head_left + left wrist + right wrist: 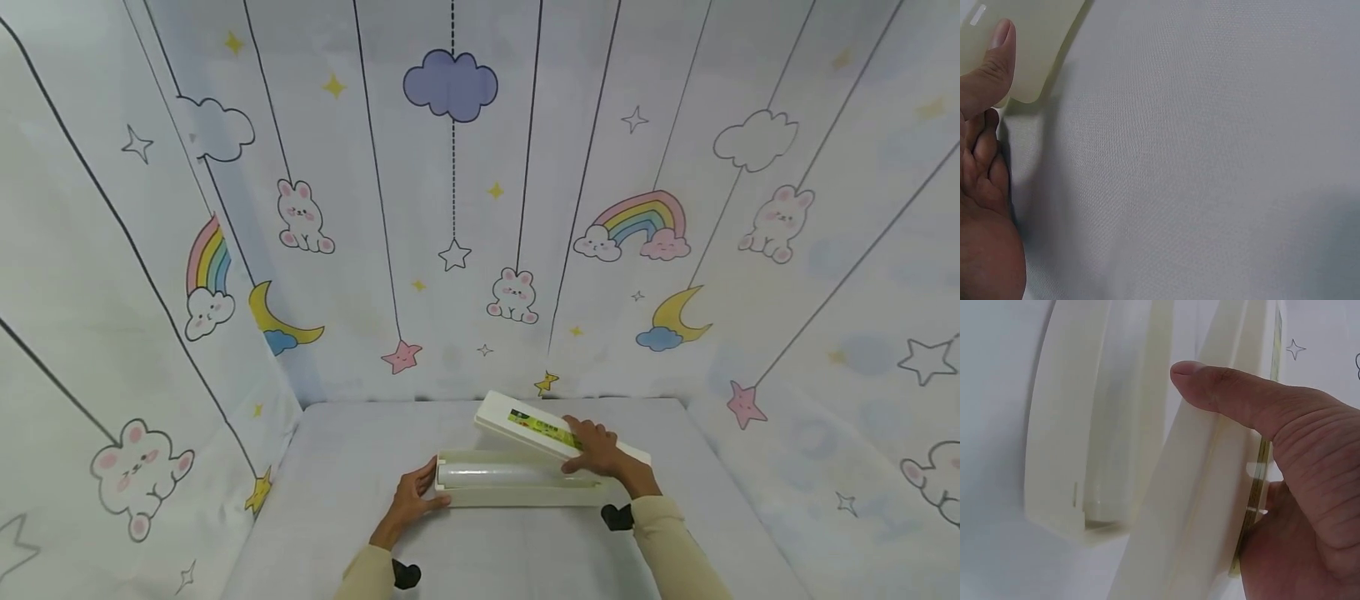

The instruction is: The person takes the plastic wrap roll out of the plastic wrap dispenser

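Cream sleeves (678,546) come nearest, reaching towards a long box (517,497) on the white table (330,467), whose surface shows a fine weave. Across the lid (521,437) runs a green and yellow label (536,424) with a dark end (its characters are too small to read). Box and lid look like smooth, pale plastic, straight-edged and narrow; inside the box a glossy, translucent roll (502,475) lies lengthwise. The left hand (408,500) grips the box's left end, thumb against the front wall, while the right hand (597,450) holds the lid between thumb and fingers, aslant over the box's right part.
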The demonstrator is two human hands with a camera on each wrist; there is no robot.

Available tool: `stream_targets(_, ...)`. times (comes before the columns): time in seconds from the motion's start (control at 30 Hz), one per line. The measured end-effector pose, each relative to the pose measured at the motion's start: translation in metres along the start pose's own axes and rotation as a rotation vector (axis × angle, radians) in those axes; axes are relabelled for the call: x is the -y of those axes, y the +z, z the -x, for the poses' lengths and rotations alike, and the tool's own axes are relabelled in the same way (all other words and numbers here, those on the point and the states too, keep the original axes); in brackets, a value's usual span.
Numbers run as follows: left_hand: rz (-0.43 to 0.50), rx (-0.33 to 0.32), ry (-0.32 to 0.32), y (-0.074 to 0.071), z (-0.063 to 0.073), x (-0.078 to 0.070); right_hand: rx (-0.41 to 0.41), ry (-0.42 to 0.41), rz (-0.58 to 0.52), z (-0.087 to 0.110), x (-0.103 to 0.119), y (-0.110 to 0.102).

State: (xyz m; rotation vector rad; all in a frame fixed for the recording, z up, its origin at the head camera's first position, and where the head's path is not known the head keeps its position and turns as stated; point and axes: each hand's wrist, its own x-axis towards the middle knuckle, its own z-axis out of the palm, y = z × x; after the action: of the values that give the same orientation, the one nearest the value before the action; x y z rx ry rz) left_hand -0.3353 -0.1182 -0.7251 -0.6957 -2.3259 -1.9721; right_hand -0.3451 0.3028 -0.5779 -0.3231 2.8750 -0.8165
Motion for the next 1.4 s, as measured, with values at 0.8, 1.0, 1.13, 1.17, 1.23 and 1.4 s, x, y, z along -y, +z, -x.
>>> stream_targets(0.8, 0.017, -0.017, 0.036, -0.001, 0.003, 0.006, -0.013, 0.073, 0.022, 0.023, 0.000, -0.016)
stream_targets(1.0, -0.010, -0.023, -0.076, 0.000, 0.003, -0.012, -0.054, 0.069, 0.014, 0.021, -0.015, -0.013)
stream_targets(1.13, -0.013, -0.011, -0.008, -0.001, 0.002, -0.007, -0.072, 0.068, 0.026, 0.022, -0.020, -0.015)
stream_targets(1.17, -0.010, -0.012, 0.020, -0.001, 0.002, -0.004, -0.074, 0.068, 0.032, 0.022, -0.021, -0.015)
stream_targets(1.23, 0.004, -0.009, 0.052, -0.001, 0.002, 0.003, -0.074, 0.086, 0.045, 0.024, -0.024, -0.016)
stream_targets(1.4, 0.027, -0.010, 0.018, 0.000, 0.001, 0.017, -0.072, 0.105, 0.038, 0.031, -0.026, -0.022)
